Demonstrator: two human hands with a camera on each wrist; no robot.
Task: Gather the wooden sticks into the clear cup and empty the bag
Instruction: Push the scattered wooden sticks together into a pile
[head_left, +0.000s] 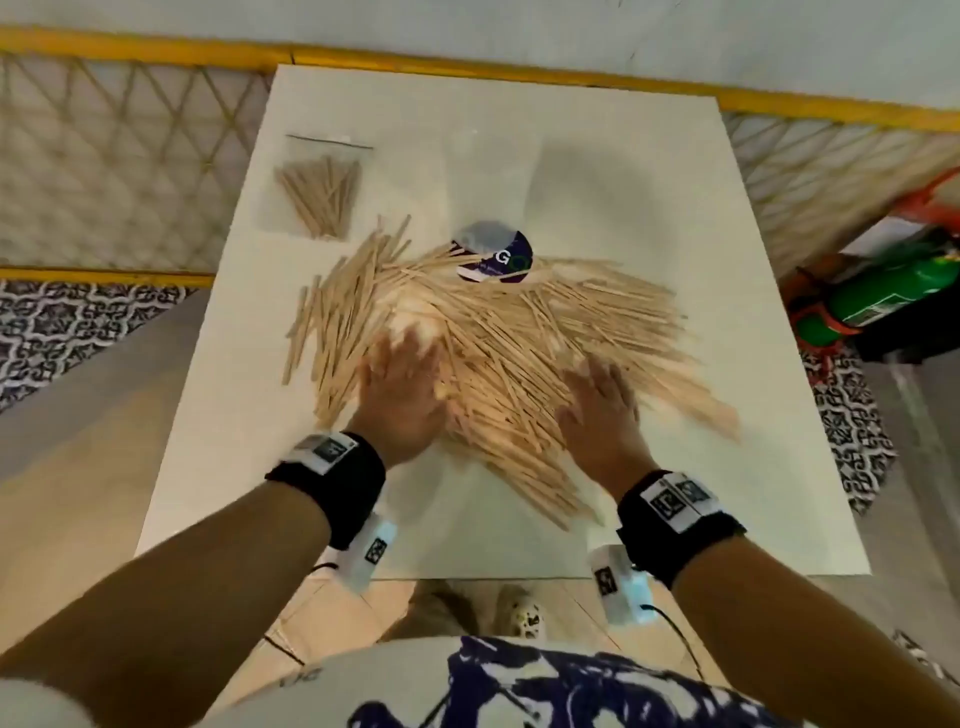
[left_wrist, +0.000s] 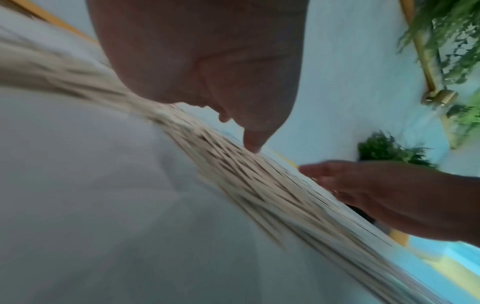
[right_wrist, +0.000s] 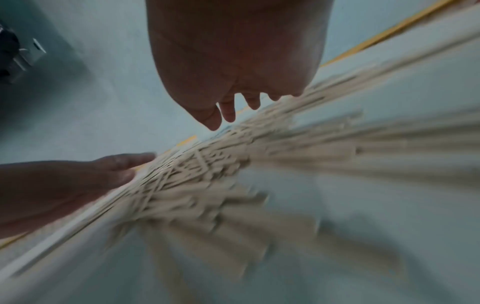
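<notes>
A wide heap of thin wooden sticks (head_left: 498, 353) covers the middle of the white table (head_left: 218, 467). My left hand (head_left: 402, 387) lies flat on the heap's left part, fingers straight. My right hand (head_left: 602, 410) lies flat on its right part, palm down. A clear cup (head_left: 493, 254) with a purple label lies on its side at the heap's far edge, partly buried. A clear bag (head_left: 322, 192) holding more sticks lies flat at the far left of the table. In the left wrist view the left hand's fingertips (left_wrist: 253, 144) touch the sticks (left_wrist: 259, 185); in the right wrist view the right hand's fingertips (right_wrist: 228, 115) hover just over the sticks (right_wrist: 207, 164).
A yellow-framed lattice fence (head_left: 130, 156) runs behind and beside the table. A green cylinder (head_left: 883, 291) on an orange stand sits on the floor at the right. Bare table surface lies near the front edge and at the far right.
</notes>
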